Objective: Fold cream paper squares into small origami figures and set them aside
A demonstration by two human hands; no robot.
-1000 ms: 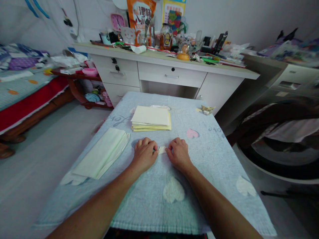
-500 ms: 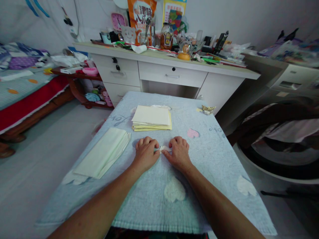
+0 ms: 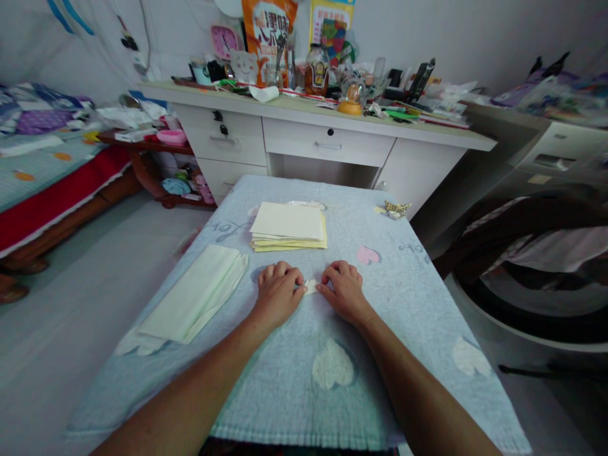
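A small piece of whitish folded paper (image 3: 311, 286) lies low over the cloth between my two hands. My left hand (image 3: 279, 292) has its fingers curled, with thumb and forefinger closed on the paper's left end. On the right end, my right hand (image 3: 342, 288) pinches it the same way, knuckles bent. Just beyond the hands sits a stack of cream and yellow paper sheets (image 3: 289, 223). To the left, a long pile of pale green folded paper (image 3: 194, 294) rests at a slant.
A light blue cloth (image 3: 403, 342) with heart prints covers the table. A small patterned object (image 3: 397, 209) lies at its far right corner. Behind stands a cluttered white desk (image 3: 304, 136); a washing machine (image 3: 551, 190) is at right, a bed (image 3: 57, 171) at left.
My right thumb has shifted slightly right, and more of the small paper shows between the hands. The paper piles stay where they were.
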